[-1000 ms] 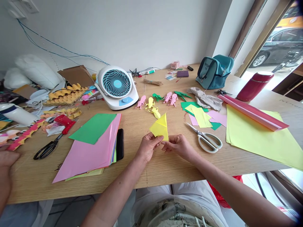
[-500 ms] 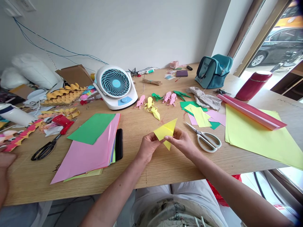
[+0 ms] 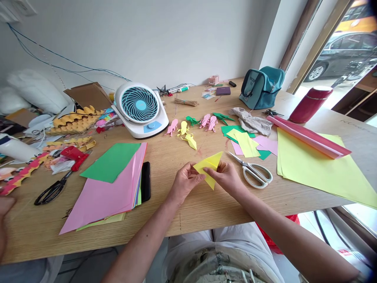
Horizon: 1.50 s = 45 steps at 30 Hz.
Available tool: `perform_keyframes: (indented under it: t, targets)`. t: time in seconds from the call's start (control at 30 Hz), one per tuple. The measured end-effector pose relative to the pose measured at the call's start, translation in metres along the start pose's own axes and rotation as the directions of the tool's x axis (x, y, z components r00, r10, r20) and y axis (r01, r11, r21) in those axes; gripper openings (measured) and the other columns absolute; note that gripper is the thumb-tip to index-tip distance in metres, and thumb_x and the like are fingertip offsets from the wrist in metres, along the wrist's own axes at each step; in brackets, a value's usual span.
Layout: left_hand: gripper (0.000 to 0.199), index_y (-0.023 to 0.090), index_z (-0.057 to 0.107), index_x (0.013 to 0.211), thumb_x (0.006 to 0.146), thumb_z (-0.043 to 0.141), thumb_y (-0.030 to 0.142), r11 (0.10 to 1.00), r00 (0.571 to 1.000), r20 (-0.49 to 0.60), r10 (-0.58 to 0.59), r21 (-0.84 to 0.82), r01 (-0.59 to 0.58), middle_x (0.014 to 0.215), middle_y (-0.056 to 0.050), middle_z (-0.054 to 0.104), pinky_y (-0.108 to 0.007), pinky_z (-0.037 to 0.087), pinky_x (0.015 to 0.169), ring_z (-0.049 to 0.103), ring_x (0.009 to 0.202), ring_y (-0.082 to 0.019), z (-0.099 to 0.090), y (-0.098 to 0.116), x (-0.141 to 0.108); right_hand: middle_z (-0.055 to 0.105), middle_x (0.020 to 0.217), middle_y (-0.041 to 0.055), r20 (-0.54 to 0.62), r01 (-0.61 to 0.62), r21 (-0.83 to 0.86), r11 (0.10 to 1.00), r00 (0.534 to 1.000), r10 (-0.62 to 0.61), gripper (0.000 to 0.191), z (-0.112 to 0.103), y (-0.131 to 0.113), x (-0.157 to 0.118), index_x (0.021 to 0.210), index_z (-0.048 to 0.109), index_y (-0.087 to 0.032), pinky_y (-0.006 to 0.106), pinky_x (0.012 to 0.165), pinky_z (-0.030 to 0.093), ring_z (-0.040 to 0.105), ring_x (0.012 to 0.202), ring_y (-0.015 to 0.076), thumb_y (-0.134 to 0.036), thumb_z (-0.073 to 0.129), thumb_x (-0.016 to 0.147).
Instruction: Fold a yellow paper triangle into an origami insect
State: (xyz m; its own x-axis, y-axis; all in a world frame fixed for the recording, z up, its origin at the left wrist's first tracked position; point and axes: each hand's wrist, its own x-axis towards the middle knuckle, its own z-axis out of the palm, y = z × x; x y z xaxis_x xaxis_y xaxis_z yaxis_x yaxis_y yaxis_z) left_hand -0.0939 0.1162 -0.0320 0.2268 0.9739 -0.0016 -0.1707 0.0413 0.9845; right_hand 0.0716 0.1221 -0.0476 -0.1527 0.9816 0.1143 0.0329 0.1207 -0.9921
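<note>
A folded sheet of yellow paper (image 3: 209,162) is held just above the wooden table, with pointed corners at its upper right and bottom. My left hand (image 3: 186,181) pinches its left edge. My right hand (image 3: 225,176) grips the right side, thumb lying across the front; some fingers are hidden behind the paper. Right of my right hand lie white-handled scissors (image 3: 255,173), tips pointing up and left. Beyond the paper stand several folded paper figures, among them a yellow one (image 3: 190,140), a pink one (image 3: 172,127) and a green one (image 3: 193,120).
Left are a stack of coloured paper (image 3: 103,204), a dark phone (image 3: 146,181), black-handled scissors (image 3: 53,190) and a white fan (image 3: 141,108). Right are paper scraps (image 3: 246,143), yellow sheets (image 3: 318,173), a red bottle (image 3: 310,104) and a teal bag (image 3: 262,88). Another person's hand (image 3: 6,206) rests at far left.
The view has shifted slightly. Both hands still hold the yellow paper, and its position between the fingers has altered only a little.
</note>
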Motion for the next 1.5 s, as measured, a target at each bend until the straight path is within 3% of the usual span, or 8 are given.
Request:
perform_keyframes:
  t: [0.17, 0.27, 0.43, 0.6, 0.83, 1.1, 1.33, 1.5]
  targets:
    - [0.025, 0.016, 0.07, 0.085, 0.074, 0.081, 0.036, 0.967, 0.989, 0.001, 0.151, 0.208, -0.148, 0.085, -0.002, 0.066, -0.022, 0.046, 0.072, 0.059, 0.079, -0.013, -0.008, -0.001, 0.002, 0.068, 0.074, 0.003, 0.034, 0.075, -0.182, 0.98, 0.997, -0.07, 0.031, 0.004, 0.0, -0.005, 0.078, 0.067, -0.019, 0.028, 0.057, 0.045, 0.059, 0.066, 0.0181, -0.05, 0.066, 0.082]
    - [0.019, 0.016, 0.071, 0.081, 0.077, 0.078, 0.033, 0.922, 0.982, 0.002, 0.19, 0.344, -0.179, 0.079, -0.001, 0.065, -0.022, 0.043, 0.068, 0.056, 0.074, -0.013, -0.009, -0.002, 0.003, 0.062, 0.071, 0.0015, 0.037, 0.141, -0.3, 0.944, 0.99, -0.136, 0.021, 0.005, -0.005, -0.007, 0.073, 0.063, -0.019, 0.027, 0.057, 0.038, 0.052, 0.064, 0.0151, -0.037, 0.063, 0.084]
    - [0.016, 0.017, 0.072, 0.072, 0.075, 0.08, 0.031, 0.861, 0.963, 0.004, 0.269, 0.447, -0.242, 0.072, -0.001, 0.064, -0.022, 0.039, 0.064, 0.054, 0.07, -0.013, -0.008, 0.002, 0.003, 0.05, 0.064, -0.0015, 0.06, 0.225, -0.434, 0.873, 0.974, -0.22, 0.025, 0.006, -0.008, -0.009, 0.062, 0.049, -0.02, 0.026, 0.056, 0.031, 0.045, 0.059, 0.012, -0.027, 0.061, 0.083]
    - [0.022, 0.018, 0.078, 0.074, 0.073, 0.082, 0.04, 0.878, 0.969, 0.021, 0.245, 0.419, -0.231, 0.069, -0.002, 0.065, -0.024, 0.039, 0.064, 0.054, 0.067, -0.014, -0.013, 0.003, 0.003, 0.051, 0.063, -0.0014, 0.065, 0.255, -0.5, 0.828, 0.964, -0.258, 0.035, 0.006, -0.006, -0.009, 0.06, 0.042, -0.021, 0.026, 0.055, 0.029, 0.044, 0.056, 0.0112, -0.034, 0.061, 0.086]
    - [0.019, 0.024, 0.082, 0.08, 0.073, 0.083, 0.041, 0.836, 0.942, 0.055, 0.332, 0.446, -0.32, 0.075, -0.005, 0.07, -0.028, 0.044, 0.073, 0.06, 0.076, -0.02, -0.012, 0.005, 0.003, 0.054, 0.064, -0.0004, 0.048, 0.268, -0.546, 0.794, 0.956, -0.29, 0.033, 0.004, -0.004, -0.009, 0.061, 0.043, -0.022, 0.026, 0.055, 0.03, 0.045, 0.055, 0.0111, -0.034, 0.06, 0.087]
    - [0.018, 0.028, 0.082, 0.094, 0.076, 0.082, 0.03, 0.788, 0.916, 0.067, 0.396, 0.488, -0.376, 0.085, -0.005, 0.075, -0.031, 0.047, 0.085, 0.064, 0.079, -0.02, -0.011, 0.009, -0.002, 0.051, 0.065, -0.0011, 0.076, 0.278, -0.575, 0.77, 0.955, -0.287, 0.031, 0.004, -0.008, -0.011, 0.062, 0.044, -0.021, 0.025, 0.057, 0.031, 0.046, 0.058, 0.0116, -0.028, 0.061, 0.086]
    - [0.024, 0.027, 0.082, 0.093, 0.069, 0.086, 0.026, 0.872, 0.949, -0.036, 0.313, 0.406, -0.272, 0.094, -0.005, 0.079, -0.034, 0.051, 0.088, 0.07, 0.087, -0.024, -0.009, 0.005, -0.002, 0.053, 0.067, -0.001, 0.099, 0.288, -0.572, 0.768, 0.954, -0.284, 0.025, 0.004, -0.008, -0.012, 0.064, 0.05, -0.02, 0.025, 0.057, 0.032, 0.047, 0.059, 0.0117, -0.023, 0.062, 0.086]
    - [0.016, 0.026, 0.082, 0.09, 0.074, 0.083, 0.029, 0.851, 0.955, 0.047, 0.293, 0.443, -0.282, 0.096, -0.005, 0.079, -0.034, 0.05, 0.093, 0.071, 0.095, -0.025, -0.012, 0.005, 0.001, 0.055, 0.067, -0.0006, 0.106, 0.293, -0.574, 0.765, 0.953, -0.285, 0.023, 0.004, -0.006, -0.011, 0.066, 0.053, -0.02, 0.025, 0.057, 0.032, 0.049, 0.06, 0.012, -0.022, 0.063, 0.086]
